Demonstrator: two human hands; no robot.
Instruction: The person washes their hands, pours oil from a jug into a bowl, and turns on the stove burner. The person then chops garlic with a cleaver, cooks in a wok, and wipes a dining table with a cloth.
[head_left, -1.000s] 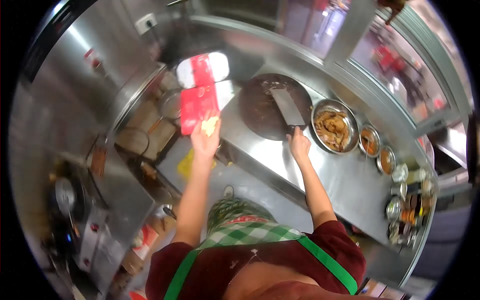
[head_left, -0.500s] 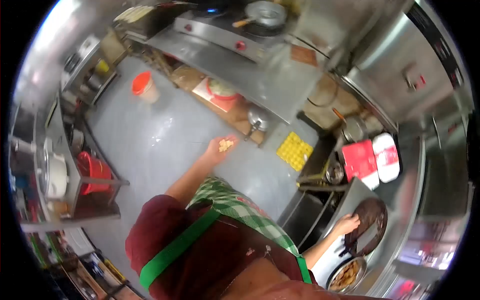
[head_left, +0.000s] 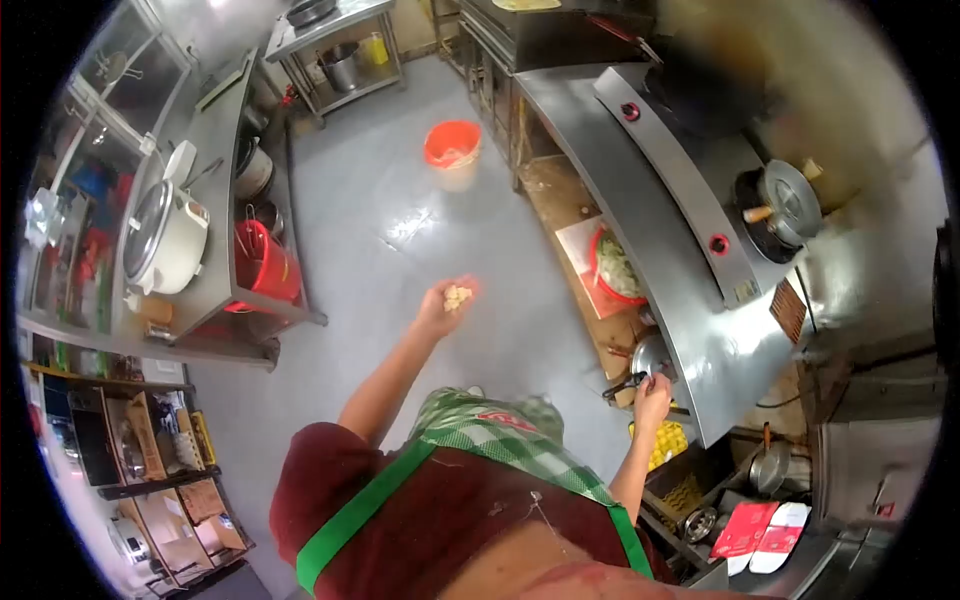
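My left hand (head_left: 441, 308) is cupped in front of me, holding a small heap of pale yellow chopped pieces (head_left: 458, 298), which look like garlic. My right hand (head_left: 653, 398) is closed, out to the right beside the low shelf under the steel counter. A black handle-like piece (head_left: 626, 384) shows at its fingers; whether I grip it, I cannot tell. Just behind that hand a metal pan (head_left: 652, 354) sits on the shelf, partly covered by the counter edge.
A steel counter (head_left: 640, 190) with a stove and a lidded pan (head_left: 790, 203) runs along the right. An orange-rimmed bucket (head_left: 453, 157) stands on the floor ahead. To the left are a white rice cooker (head_left: 168, 240) and a red bucket (head_left: 268, 265). Yellow egg trays (head_left: 660, 443) lie low right.
My view has swung left. My right hand has left the dark round board and the pan of food, and is now beside the low shelf. My left hand still carries the chopped pieces.
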